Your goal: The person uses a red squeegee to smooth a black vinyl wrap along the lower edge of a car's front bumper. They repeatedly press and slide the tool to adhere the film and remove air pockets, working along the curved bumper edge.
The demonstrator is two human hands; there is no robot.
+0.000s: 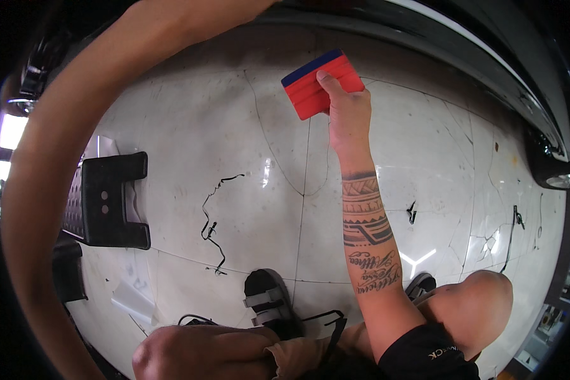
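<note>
My right hand [350,114] grips a flat red squeegee card [305,95] with a dark blue strip along its far edge. The thumb lies across its upper face, while the other fingers are hidden beneath. It is held over the pale tiled floor, a little short of the dark glossy car body [418,44] at the top. My left arm [50,145] curves up the left side toward that body and leaves the picture at the top edge, so the left hand is out of sight.
A black step stool [111,201] lies on its side at the left, near a clear film sheet [135,303]. Thin black strips [207,218] of scrap litter the cracked floor tiles [285,234]. My knees and a sandalled foot [269,297] fill the near side. Shelves [544,332] stand at lower right.
</note>
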